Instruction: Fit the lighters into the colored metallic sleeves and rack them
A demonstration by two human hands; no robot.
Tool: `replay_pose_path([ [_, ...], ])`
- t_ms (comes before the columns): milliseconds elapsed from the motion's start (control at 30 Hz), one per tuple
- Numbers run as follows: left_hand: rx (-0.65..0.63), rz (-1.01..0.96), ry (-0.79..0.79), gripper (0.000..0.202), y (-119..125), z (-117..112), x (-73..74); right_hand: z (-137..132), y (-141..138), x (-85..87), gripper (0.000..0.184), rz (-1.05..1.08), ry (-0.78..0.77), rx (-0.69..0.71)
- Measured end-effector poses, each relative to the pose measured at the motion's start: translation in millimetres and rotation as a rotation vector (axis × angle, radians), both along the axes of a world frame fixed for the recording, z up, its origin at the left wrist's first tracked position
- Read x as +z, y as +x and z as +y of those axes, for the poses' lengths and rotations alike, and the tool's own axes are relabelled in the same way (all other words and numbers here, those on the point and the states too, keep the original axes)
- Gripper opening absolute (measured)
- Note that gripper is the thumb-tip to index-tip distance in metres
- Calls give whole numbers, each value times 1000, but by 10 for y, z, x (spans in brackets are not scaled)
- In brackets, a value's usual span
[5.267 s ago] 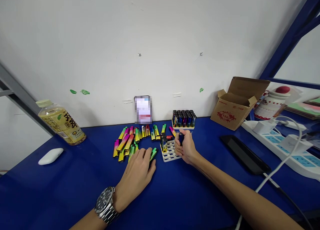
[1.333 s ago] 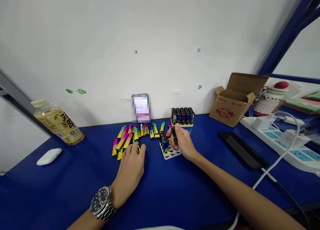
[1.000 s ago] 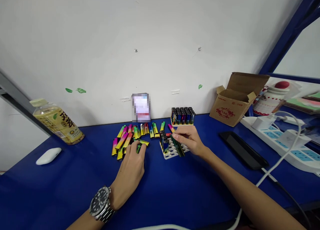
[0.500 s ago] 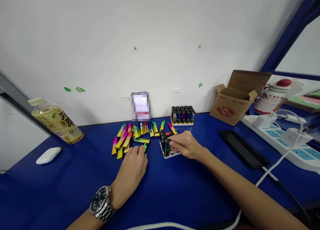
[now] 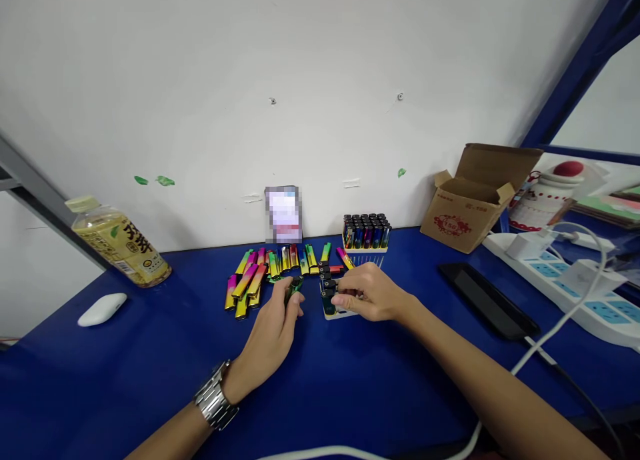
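My left hand (image 5: 275, 320), a steel watch on its wrist, is closed around a dark green lighter (image 5: 294, 289) just right of a loose pile. The pile is made of shiny lighters (image 5: 245, 283) in gold, pink, orange and green. My right hand (image 5: 373, 292) is closed at a small white tray (image 5: 337, 315); its thumb and fingers pinch a black-topped dark green lighter (image 5: 328, 303) at the tray's front left. More black-topped lighters (image 5: 324, 273) stand upright in a row behind that one. My right fingers hide much of the tray.
A second tray of upright lighters (image 5: 367, 232) stands near the wall. A phone with a lit screen (image 5: 285, 215) leans there too. Around lie a tea bottle (image 5: 123, 243), white earbud case (image 5: 103, 309), open carton (image 5: 455, 210), black phone (image 5: 487, 300) and power strip (image 5: 565, 287) with cables.
My left hand has turned and lifted a dark green lighter from the pile's edge. My right hand has lowered slightly, and its lighter sits lower in the tray.
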State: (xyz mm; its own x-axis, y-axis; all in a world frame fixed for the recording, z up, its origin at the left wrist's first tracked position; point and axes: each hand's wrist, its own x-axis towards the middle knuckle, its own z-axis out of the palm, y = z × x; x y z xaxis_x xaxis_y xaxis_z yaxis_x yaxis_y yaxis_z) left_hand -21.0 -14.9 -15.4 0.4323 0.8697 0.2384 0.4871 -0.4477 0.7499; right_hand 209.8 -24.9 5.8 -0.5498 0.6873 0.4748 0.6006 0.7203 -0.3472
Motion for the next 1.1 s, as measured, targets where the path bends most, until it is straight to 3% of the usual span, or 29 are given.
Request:
replay_pose_path([
  [100, 25, -201, -166, 40, 9, 10, -12, 17, 88, 18, 37, -47, -6, -95],
  [200, 14, -341, -275, 43, 9, 26, -32, 54, 168, 1, 57, -150, -51, -172],
  [267, -16, -341, -287, 40, 7, 31, -32, 72, 168, -23, 60, -194, -140, -176],
  [333, -50, -328, -270, 32, 11, 31, -27, 81, 125, -48, 50, -195, -211, -152],
  [500, -42, -415, -283, 29, 53, 35, -41, 100, 2, -115, 34, -119, -222, -85],
  [733, 75, -512, -397, 53, 66, 55, -43, 116, 1, -166, 34, -39, -245, -84],
  [1100, 96, -528, -454, 42, 26, 52, -61, 112, -1, -167, 35, -38, -266, -96],
])
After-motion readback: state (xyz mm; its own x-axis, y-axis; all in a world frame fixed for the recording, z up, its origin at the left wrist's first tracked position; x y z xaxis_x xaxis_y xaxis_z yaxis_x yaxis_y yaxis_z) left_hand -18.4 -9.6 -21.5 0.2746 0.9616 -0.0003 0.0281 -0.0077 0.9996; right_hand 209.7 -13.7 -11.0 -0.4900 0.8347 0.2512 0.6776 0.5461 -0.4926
